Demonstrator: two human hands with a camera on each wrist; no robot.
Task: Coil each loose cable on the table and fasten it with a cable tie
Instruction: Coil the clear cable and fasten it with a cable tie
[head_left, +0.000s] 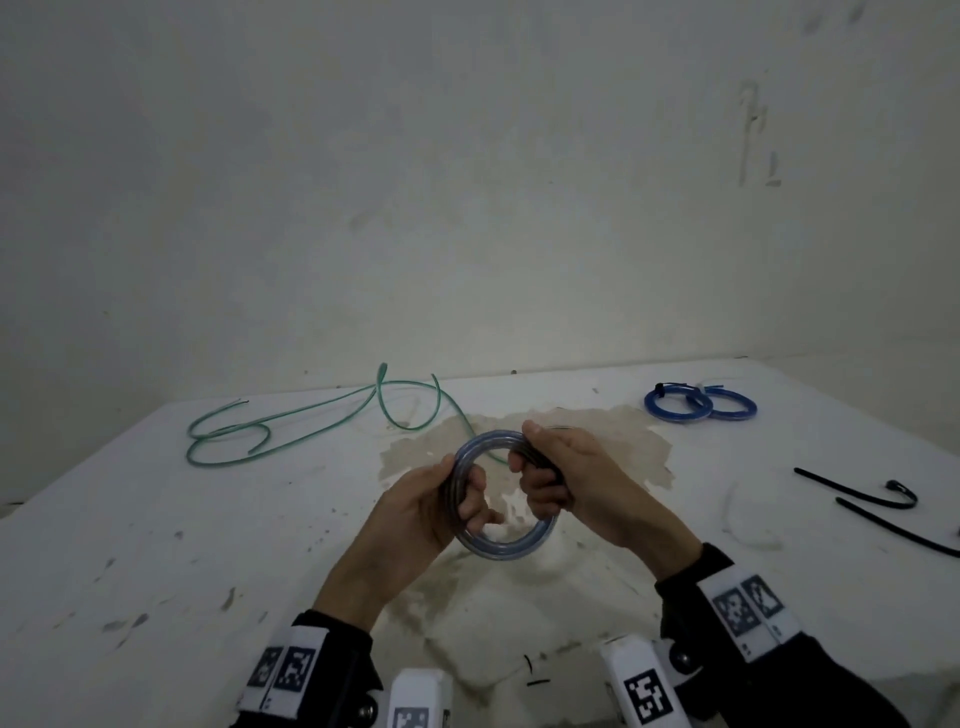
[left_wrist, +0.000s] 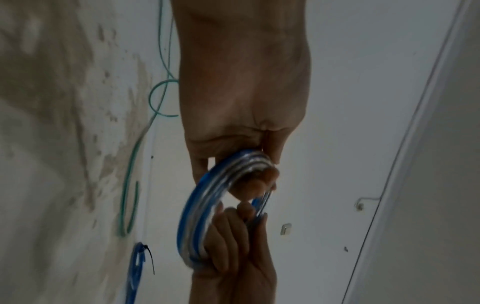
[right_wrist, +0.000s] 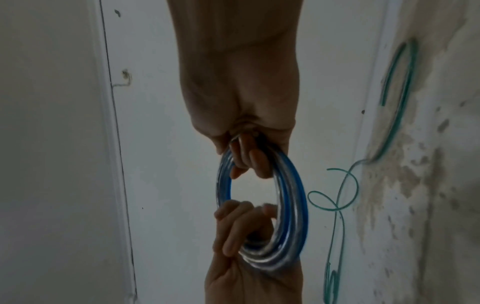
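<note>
A: The table (head_left: 156, 519) holds a loose green cable (head_left: 291, 421). The coil (head_left: 498, 545) hangs above it, gripped by left hand (head_left: 421, 514) and right hand (head_left: 576, 488).

B: Untied, it may spring open if either lets go for a tie (head_left: 857, 496).

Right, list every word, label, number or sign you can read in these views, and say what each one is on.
No readable words, brands or numbers in any view.
Wristband markers: black-and-white square code patterns on the left wrist, no letters.
Wristband markers: the same kind of patterns on the right wrist; tiny marks beneath them are too small to read.
Camera-mount marker: a code pattern only.
Blue coil, green cable, table: no print visible.
</note>
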